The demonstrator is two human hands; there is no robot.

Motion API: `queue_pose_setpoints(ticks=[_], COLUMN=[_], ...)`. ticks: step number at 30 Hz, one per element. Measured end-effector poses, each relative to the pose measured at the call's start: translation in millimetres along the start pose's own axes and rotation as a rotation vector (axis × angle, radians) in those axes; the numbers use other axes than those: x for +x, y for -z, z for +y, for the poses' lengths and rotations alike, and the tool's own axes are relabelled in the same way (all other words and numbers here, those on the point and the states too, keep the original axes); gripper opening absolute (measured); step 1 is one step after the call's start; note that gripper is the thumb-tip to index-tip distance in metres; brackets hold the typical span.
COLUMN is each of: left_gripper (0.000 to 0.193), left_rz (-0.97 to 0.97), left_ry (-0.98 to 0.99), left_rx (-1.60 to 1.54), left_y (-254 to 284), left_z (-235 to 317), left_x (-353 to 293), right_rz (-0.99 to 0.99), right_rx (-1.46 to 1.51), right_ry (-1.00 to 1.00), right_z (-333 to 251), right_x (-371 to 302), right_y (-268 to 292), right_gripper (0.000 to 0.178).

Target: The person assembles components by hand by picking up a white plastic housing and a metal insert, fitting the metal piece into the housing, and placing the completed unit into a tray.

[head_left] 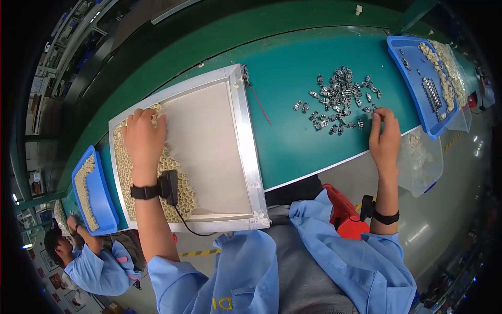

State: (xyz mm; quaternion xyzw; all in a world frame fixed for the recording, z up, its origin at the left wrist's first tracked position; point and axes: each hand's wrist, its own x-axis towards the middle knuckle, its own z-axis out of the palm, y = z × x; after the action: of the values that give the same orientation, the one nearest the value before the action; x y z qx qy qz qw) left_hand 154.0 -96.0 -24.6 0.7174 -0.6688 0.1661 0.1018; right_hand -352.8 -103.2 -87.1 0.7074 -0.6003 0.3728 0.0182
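My left hand (143, 137) is bent over a shallow metal-edged frame (248, 141), its fingers curled down among small cream-coloured parts (180, 186). Those parts are packed closely over the frame's left side, and whatever is under the fingertips is hidden. On the green bench top, a loose heap of small shiny metal parts (340, 94) lies to the right of the frame. My right hand (385, 138) is at the heap's right edge, thumb and fingers pinched at a small metal part (368, 109).
A blue tray (415, 94) with rows of metal and cream parts stands at the right, beside clear plastic bags and a clear bin (426, 170). Another blue tray (102, 191) lies left of the frame. A co-worker (99, 264) sits at far left. A red wire (260, 103) lies beside the frame.
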Motion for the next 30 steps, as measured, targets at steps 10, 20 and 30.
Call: queue_pose_setpoints(ticks=[10, 20, 30], left_gripper=[0.02, 0.021, 0.021], left_rz=[-0.012, -0.071, -0.057], left_ry=[0.064, 0.052, 0.113], left_rx=[0.015, 0.128, 0.123], left_y=[-67.1, -12.7, -6.2], left_z=[-32.1, -17.3, -3.6], left_x=[21.7, -9.5, -24.0], right_rz=[-0.028, -0.08, -0.118], right_rx=[0.031, 0.228, 0.502], right_ry=[0.135, 0.069, -0.097], right_z=[-13.2, -33.1, -49.8], right_x=[-1.6, 3.5, -5.4], right_y=[4.8, -12.9, -11.7], right_gripper=[0.022, 0.017, 0.016])
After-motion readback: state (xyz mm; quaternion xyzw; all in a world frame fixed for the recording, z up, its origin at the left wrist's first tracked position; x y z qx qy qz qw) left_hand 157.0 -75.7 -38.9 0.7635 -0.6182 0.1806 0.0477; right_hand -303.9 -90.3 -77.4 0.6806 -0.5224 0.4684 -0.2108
